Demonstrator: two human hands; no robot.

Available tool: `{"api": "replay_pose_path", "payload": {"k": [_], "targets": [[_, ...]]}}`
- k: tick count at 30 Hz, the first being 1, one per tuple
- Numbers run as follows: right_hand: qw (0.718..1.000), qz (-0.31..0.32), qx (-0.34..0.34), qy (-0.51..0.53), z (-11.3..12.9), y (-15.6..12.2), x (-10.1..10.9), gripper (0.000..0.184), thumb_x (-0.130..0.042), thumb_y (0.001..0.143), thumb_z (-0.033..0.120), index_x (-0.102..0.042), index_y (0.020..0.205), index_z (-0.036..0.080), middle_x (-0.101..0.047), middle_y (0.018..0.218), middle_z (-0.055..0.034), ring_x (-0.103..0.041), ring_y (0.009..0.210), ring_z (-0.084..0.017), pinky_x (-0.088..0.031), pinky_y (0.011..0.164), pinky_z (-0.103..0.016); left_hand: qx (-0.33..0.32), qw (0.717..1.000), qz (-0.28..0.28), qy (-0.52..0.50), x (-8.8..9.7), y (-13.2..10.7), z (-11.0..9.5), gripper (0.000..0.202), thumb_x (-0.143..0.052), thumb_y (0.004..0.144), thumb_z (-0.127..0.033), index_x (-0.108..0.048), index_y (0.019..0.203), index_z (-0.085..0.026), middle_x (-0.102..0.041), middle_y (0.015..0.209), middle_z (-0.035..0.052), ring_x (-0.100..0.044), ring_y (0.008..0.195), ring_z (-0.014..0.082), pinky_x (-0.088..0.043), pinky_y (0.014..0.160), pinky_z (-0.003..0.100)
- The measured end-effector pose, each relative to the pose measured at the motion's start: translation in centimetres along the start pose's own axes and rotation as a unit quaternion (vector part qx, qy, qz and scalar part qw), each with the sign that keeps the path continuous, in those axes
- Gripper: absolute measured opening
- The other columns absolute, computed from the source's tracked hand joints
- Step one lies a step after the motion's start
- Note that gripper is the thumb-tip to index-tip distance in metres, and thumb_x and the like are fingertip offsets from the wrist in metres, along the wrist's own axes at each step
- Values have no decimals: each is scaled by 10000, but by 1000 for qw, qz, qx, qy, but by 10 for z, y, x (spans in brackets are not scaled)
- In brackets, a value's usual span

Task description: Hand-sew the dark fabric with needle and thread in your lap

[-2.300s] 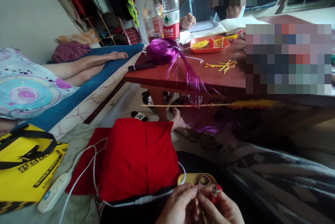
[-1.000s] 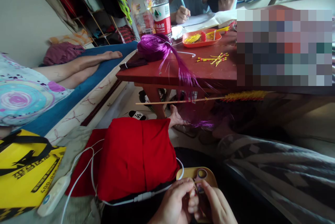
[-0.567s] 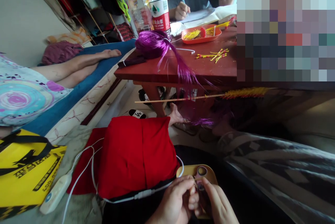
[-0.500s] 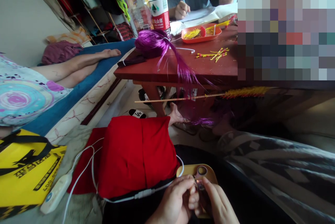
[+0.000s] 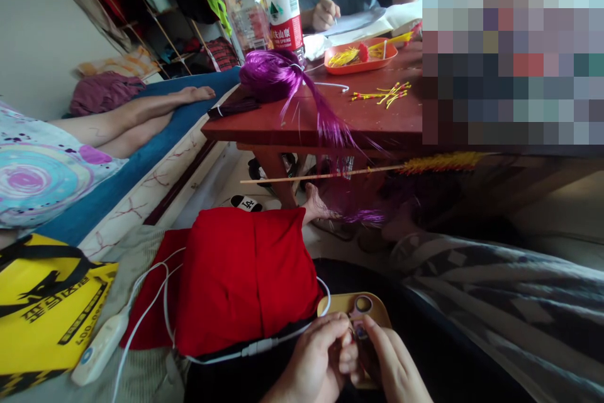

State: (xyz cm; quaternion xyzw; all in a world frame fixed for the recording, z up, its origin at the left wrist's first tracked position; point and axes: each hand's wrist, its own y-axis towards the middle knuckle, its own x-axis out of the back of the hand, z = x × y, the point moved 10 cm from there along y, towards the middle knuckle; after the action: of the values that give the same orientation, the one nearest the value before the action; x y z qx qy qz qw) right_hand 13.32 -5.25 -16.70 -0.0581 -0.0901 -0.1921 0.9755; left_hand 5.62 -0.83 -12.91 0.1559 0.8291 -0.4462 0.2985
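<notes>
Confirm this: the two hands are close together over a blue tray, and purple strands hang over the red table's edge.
The tray is yellow, not blue, in the head view. The rest holds: left hand and right hand close together, purple strands over the edge of the red table.

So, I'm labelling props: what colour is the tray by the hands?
The tray is yellow; head view.

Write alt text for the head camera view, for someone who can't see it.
A person's left hand and right hand close together over a yellow tray, what they hold unclear. Beyond, a red table bears purple strands, two bottles and an orange tray.
</notes>
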Motion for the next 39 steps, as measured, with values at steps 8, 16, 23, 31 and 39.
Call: {"api": "replay_pose_path", "payload": {"k": [8,16,23,31,39], "targets": [[999,10,30,-25,3,-1,-1,572,-329,858,545,-640,1055,107,-667,942,-152,-613,884,-232,-462,852,-334,-1,1000,-4,-4,0,0,0,293,-667,616,-326,-444,522,-161,-361,401,-76,-302,390,49,-218,432,226],[996,36,-71,30,-16,-4,-6,582,-333,837,584,-604,1101,143,-643,999,-144,-614,871,-227,-529,647,-254,0,1000,0,-5,-1,1,1,297,-669,621,-325,-442,524,-160,-363,397,-78,-307,389,49,-221,435,223],[998,32,-48,14,-3,-1,-4,606,-372,802,621,-616,1074,138,-651,962,-150,-605,886,-238,-502,776,-307,3,1000,-9,-13,0,1,1,300,-683,602,-328,-451,515,-158,-365,392,-78,-303,383,47,-216,431,222],[998,14,-56,15,-4,-1,-3,601,-369,805,616,-620,1062,135,-652,953,-156,-598,880,-241,-528,680,-283,3,1000,-9,-10,1,0,2,301,-674,623,-326,-442,524,-160,-361,398,-78,-303,388,47,-220,434,221],[995,8,-90,36,8,3,1,672,-430,725,680,-633,1028,115,-649,955,-146,-595,867,-243,-496,761,-329,6,1000,4,-21,-3,1,1,326,-701,598,-350,-452,510,-158,-369,386,-78,-297,375,45,-224,422,212]]}}
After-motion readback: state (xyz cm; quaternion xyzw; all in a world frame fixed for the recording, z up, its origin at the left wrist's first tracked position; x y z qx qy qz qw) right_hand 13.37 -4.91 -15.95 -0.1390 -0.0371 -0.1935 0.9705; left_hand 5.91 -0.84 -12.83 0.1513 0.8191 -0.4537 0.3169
